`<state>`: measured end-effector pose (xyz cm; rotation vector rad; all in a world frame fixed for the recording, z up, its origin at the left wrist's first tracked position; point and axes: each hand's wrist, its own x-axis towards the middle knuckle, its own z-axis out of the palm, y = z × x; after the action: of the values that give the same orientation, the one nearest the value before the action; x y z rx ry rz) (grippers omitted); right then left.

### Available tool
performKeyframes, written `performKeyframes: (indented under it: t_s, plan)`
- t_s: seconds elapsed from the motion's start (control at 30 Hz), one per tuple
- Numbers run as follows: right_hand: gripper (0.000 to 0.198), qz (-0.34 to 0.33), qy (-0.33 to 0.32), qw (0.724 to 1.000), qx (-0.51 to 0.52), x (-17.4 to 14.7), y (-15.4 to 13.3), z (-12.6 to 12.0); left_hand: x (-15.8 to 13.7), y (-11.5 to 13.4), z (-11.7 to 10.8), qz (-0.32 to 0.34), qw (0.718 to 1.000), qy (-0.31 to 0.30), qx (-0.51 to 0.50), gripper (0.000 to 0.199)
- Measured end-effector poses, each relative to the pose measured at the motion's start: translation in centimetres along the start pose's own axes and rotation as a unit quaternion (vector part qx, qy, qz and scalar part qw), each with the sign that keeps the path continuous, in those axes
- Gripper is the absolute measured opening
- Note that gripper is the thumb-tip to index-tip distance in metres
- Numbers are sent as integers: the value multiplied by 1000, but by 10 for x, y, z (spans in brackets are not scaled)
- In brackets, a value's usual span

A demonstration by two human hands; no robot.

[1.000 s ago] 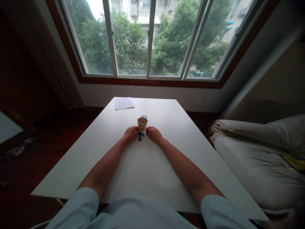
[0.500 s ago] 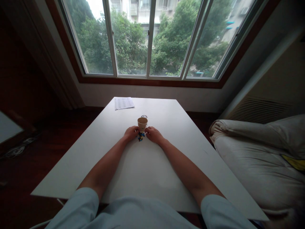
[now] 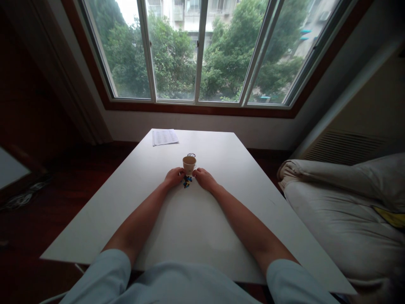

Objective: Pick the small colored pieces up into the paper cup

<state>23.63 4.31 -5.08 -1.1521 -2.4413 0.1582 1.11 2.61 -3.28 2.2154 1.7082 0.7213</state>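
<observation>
A tan paper cup (image 3: 189, 165) stands upright with its mouth up, near the middle of the white table (image 3: 190, 228). My left hand (image 3: 174, 176) is closed at the cup's lower left side, its fingertips against the wall. On the opposite side my right hand (image 3: 203, 176) has its curled fingers at the cup's lower right. Just in front of the cup, between both hands, lies a small pile of blue, black and yellow pieces (image 3: 187, 182), too small to name. The inside bottom of the cup is hidden.
Behind the cup lies a thin dark loop (image 3: 191, 155). Printed papers (image 3: 165, 137) rest at the table's far left corner. A sofa with a pale cover (image 3: 335, 207) stands to the right, and a wide window (image 3: 196, 55) is beyond the table.
My right hand's fingers have shifted very slightly up along the cup's side. The cup, the left hand and the small pieces look almost unmoved.
</observation>
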Motion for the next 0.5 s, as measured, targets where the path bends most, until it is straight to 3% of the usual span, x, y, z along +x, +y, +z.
performKeyframes:
  t_s: [0.5]
  plan:
    - [21,12,0,1000,-28,0,-6,-6,-1,2,-2,2,1000,-2,-2,23]
